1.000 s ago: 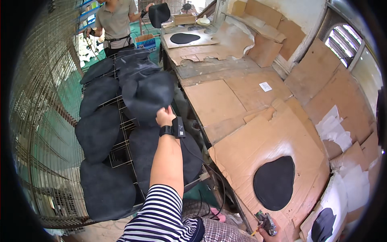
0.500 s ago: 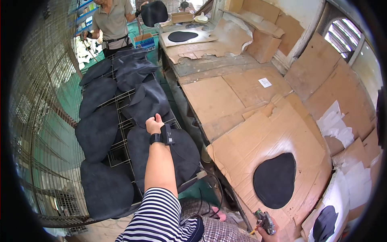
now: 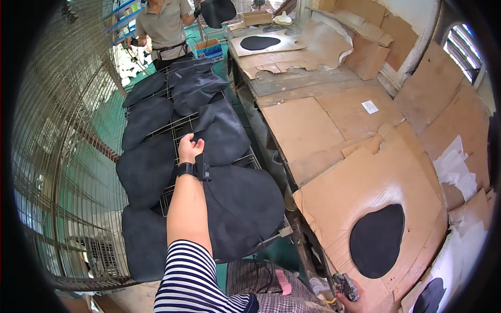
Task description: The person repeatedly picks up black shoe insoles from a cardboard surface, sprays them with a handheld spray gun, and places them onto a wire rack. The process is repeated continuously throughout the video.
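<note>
My left hand (image 3: 190, 148) hovers over the wire rack (image 3: 180, 124), fingers loosely curled and apart, with nothing visible in them. Beside it lies a soft black sheet piece (image 3: 224, 136) with one corner folded over; whether the hand touches it I cannot tell. Nearer me, a larger black piece (image 3: 245, 201) is partly covered by my forearm. At the lower right, my right hand (image 3: 357, 299) is closed around a metal spray gun (image 3: 344, 286). Close to the gun, a rounded black piece (image 3: 377, 241) lies on the cardboard-covered bench (image 3: 326, 201), a whitish haze around its far side.
More black pieces (image 3: 148, 122) cover the rack, with wire mesh (image 3: 68, 156) along its left. Beyond it stands a co-worker (image 3: 166, 26) holding a black piece (image 3: 218, 12). Another black piece (image 3: 260, 43) lies on the far bench. Cardboard sheets (image 3: 433, 88) line the right wall.
The view has swung left, so the scene sits further right. My left hand has moved left and away from the near edge of the folded black piece. My right hand still grips the spray gun.
</note>
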A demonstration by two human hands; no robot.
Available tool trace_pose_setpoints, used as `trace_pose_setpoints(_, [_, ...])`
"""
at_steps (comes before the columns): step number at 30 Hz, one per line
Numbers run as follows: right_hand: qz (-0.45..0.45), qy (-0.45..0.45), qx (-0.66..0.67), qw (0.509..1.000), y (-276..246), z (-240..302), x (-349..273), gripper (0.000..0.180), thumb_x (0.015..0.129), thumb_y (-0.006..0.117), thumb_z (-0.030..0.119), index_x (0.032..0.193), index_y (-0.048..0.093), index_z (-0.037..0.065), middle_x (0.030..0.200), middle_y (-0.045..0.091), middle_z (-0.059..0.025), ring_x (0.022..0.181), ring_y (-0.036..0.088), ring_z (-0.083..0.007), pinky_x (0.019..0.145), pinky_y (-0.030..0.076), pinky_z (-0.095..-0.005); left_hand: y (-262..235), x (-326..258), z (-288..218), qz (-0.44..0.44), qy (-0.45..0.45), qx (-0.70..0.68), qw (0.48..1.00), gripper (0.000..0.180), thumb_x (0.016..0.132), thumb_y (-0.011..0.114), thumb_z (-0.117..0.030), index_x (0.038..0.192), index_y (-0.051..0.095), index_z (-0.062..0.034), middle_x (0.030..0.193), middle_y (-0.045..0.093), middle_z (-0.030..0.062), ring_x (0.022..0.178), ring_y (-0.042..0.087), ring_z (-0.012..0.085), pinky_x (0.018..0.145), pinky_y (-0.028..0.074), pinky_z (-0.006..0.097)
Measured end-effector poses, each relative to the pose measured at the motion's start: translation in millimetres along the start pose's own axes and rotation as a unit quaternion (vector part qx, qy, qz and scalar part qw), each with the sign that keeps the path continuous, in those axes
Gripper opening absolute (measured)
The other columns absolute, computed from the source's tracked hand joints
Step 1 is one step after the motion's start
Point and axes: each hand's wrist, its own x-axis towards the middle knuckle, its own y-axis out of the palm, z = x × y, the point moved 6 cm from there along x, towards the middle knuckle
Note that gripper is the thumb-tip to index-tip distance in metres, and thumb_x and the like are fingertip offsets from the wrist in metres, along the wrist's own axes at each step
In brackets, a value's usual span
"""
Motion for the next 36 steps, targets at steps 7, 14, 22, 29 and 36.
trace_pose_setpoints(7, [0.028,0.041,-0.057,0.997,9.4,-23.9,29.0,0.059,0.082,0.069,0.009,0.136,0.045,0.007,0.106,0.065,-0.0071,0.085,0.061,-0.0113,0.064,0.052,-0.0241,18.7,70.4,7.6,0.052,-0.021,0.057,0.997,0.046,0.081,0.067,-0.028,0.120,0.050,-0.0097,0.126,0.042,0.0066,0.098,0.047,0.0237,0.089,0.041,0.040])
trace_pose_setpoints(14, [0.025,-0.021,-0.076,0.997,26.5,9.7,39.0,0.055,0.082,0.069,0.006,0.133,0.048,0.006,0.110,0.064,-0.0079,0.092,0.061,-0.0109,0.068,0.051,-0.0234,1.7,68.0,-24.5,0.063,0.084,-0.115,0.988,0.030,0.087,0.057,-0.015,0.114,0.051,-0.0031,0.114,0.052,0.0073,0.110,0.048,0.0270,0.103,0.034,0.042])
trace_pose_setpoints(22, [0.007,0.037,-0.024,0.999,34.9,6.4,40.2,0.053,0.081,0.069,0.007,0.131,0.050,0.005,0.086,0.061,-0.0007,0.061,0.051,-0.0054,0.052,0.043,-0.0223,-11.7,37.8,-47.1,-0.015,0.119,-0.338,0.933,0.034,0.091,0.045,-0.001,0.122,0.036,0.0090,0.117,0.045,0.0260,0.111,0.053,0.0396,0.094,0.051,0.046])
trace_pose_setpoints(29, [0.013,0.103,-0.079,0.991,37.5,4.1,37.9,0.054,0.081,0.069,0.005,0.131,0.049,0.003,0.092,0.063,-0.0038,0.069,0.056,-0.0089,0.057,0.047,-0.0241,-47.6,60.5,-60.6,-0.072,0.176,-0.190,0.963,0.035,0.081,0.058,-0.009,0.112,0.049,0.0031,0.113,0.045,0.0149,0.109,0.050,0.0297,0.096,0.045,0.037])
trace_pose_setpoints(36, [0.009,0.060,-0.080,0.995,38.7,-1.0,36.4,0.056,0.081,0.068,0.003,0.133,0.047,0.001,0.111,0.063,-0.0085,0.100,0.056,-0.0144,0.085,0.046,-0.0292,-63.2,44.4,-90.9,-0.168,0.239,-0.064,0.954,0.028,0.077,0.061,-0.009,0.103,0.054,0.0017,0.105,0.047,0.0140,0.092,0.050,0.0252,0.078,0.046,0.037])
